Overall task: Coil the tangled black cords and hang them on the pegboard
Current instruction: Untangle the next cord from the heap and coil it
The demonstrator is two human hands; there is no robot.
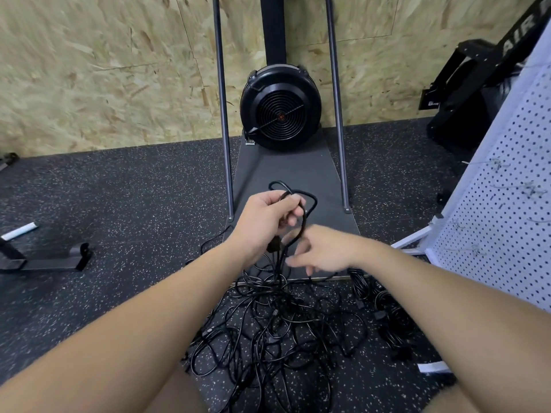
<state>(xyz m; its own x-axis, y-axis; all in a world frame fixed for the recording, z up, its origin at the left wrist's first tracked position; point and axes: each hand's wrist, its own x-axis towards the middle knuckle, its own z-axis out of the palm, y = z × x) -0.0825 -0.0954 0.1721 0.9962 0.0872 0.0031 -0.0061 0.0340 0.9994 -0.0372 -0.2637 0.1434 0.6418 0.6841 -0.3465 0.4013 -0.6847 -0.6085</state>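
A tangle of black cords lies on the speckled floor in front of me. My left hand grips a few loops of one black cord, lifted above the pile, with a plug hanging just below the fist. My right hand is blurred, fingers spread and loose, right beside the strands that drop from the left hand; whether it touches them is unclear. Two coiled black cords lie on the floor to the right. The white pegboard with metal hooks stands at the right edge.
A black fan machine on a dark platform with two upright metal poles stands straight ahead against an OSB wall. A black metal stand foot lies on the floor at left. Black equipment sits at the back right.
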